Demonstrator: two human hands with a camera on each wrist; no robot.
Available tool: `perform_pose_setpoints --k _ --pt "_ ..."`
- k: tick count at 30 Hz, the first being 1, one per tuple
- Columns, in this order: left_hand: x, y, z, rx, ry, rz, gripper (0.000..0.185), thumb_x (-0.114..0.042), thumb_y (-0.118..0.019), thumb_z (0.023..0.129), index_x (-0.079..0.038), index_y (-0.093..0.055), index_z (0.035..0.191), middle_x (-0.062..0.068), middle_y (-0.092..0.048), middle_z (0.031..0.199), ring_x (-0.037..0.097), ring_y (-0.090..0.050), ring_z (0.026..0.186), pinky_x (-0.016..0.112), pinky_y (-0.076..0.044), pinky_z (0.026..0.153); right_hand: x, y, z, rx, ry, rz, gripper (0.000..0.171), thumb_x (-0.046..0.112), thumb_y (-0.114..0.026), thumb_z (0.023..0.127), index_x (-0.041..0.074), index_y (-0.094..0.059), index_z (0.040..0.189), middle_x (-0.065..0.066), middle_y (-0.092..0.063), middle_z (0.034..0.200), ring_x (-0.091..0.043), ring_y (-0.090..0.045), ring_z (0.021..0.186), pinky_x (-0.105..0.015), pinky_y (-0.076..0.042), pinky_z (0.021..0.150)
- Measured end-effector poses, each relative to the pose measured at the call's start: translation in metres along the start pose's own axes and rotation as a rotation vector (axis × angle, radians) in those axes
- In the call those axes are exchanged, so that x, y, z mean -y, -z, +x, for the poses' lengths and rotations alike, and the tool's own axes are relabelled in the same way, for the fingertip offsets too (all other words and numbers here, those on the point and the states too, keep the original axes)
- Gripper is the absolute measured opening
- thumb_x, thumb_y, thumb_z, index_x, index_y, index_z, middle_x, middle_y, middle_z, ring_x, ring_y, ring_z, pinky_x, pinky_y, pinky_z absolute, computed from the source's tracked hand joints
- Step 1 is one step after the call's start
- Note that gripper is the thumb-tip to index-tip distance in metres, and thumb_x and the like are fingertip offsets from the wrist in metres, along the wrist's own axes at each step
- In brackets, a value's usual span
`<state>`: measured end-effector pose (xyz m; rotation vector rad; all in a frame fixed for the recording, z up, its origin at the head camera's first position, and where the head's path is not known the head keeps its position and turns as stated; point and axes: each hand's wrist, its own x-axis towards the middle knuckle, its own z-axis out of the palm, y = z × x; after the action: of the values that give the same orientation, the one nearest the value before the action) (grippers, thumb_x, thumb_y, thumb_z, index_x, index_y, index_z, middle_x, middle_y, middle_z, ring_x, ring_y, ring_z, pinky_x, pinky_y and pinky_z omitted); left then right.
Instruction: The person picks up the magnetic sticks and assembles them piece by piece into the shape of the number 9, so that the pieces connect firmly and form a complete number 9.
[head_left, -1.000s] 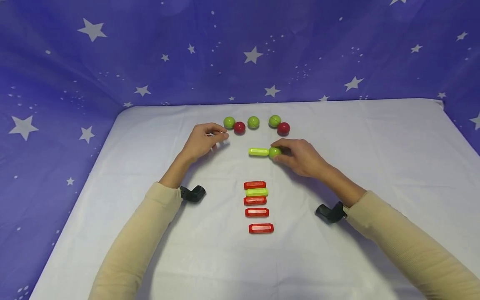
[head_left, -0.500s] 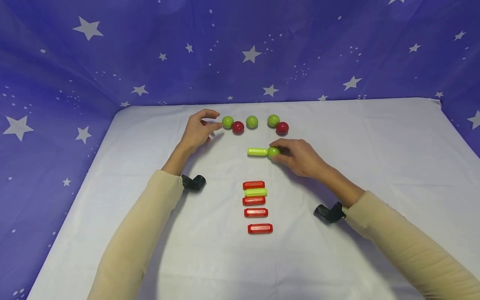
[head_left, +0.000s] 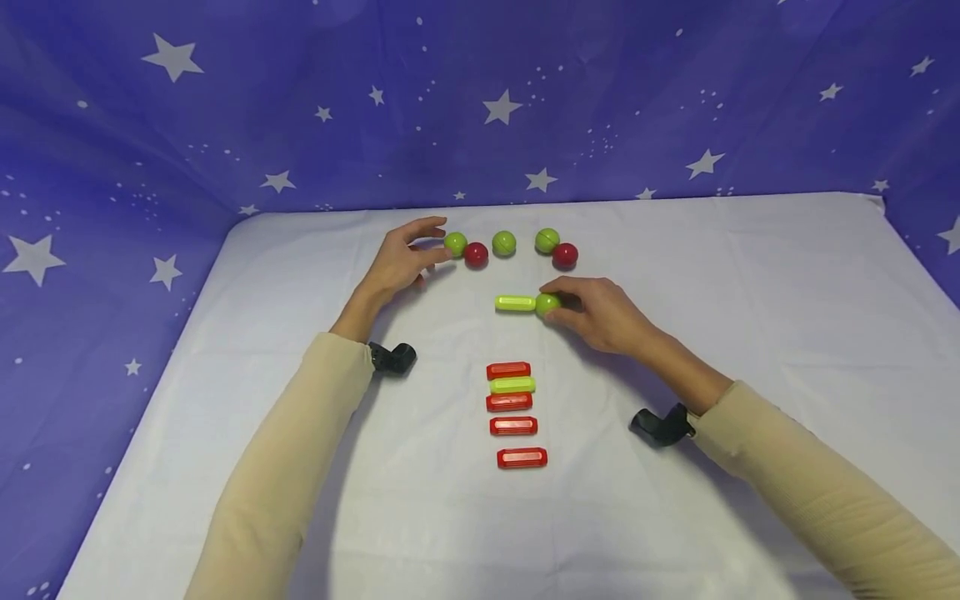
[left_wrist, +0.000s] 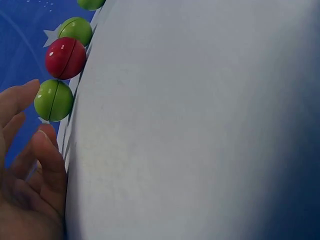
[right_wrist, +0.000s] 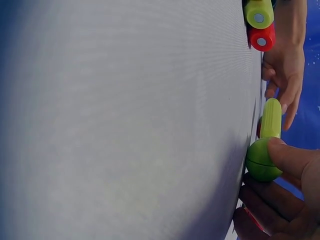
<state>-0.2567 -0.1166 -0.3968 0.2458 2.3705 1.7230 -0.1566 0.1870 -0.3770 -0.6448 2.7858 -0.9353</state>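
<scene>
My right hand (head_left: 603,315) pinches a green ball (right_wrist: 262,160) between thumb and fingers. End-on against that ball lies a yellow-green ribbed rod (head_left: 515,303). At the back left, my left hand (head_left: 399,260) reaches round another green ball (left_wrist: 53,100), fingers parted; a fingertip is right at the ball's edge, and the thumb overlaps it in the head view. A red ball (head_left: 476,255) sits just right of that green one.
Farther right along the back are a green ball (head_left: 504,243), another green ball (head_left: 547,241) and a red ball (head_left: 566,255). Nearer lie several red rods (head_left: 513,426) and a yellow-green rod (head_left: 512,385) on the white cloth (head_left: 675,517). A starry blue curtain (head_left: 450,100) hangs behind.
My left hand has moved back and slightly left, then right to the leftmost green ball. The right hand keeps its hold on the ball by the rod.
</scene>
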Motion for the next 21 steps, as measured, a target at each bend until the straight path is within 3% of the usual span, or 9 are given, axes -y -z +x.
perform_pose_setpoints --k 10,21 --pt "-0.0011 -0.0044 0.0000 0.042 -0.002 0.074 0.053 -0.015 -0.073 0.090 -0.015 -0.057 0.140 0.004 -0.058 0.135 0.015 -0.055 0.069 0.023 -0.041 0.045 -0.0003 0.0003 0.0000 0.008 -0.018 -0.014 0.038 0.012 -0.072 0.090 0.004 -0.064 0.127 -0.011 -0.067 0.118 -0.028 -0.059 0.109 -0.048 -0.042 0.100" --pt "0.0019 -0.0093 0.0042 -0.062 -0.002 0.140 0.042 -0.014 -0.074 0.089 -0.011 -0.062 0.129 0.006 -0.062 0.127 0.015 -0.055 0.067 0.022 -0.039 0.041 -0.0018 0.0008 0.0005 0.011 -0.005 -0.008 0.039 0.011 -0.073 0.090 0.004 -0.064 0.127 -0.010 -0.067 0.117 -0.027 -0.059 0.108 -0.048 -0.043 0.099"
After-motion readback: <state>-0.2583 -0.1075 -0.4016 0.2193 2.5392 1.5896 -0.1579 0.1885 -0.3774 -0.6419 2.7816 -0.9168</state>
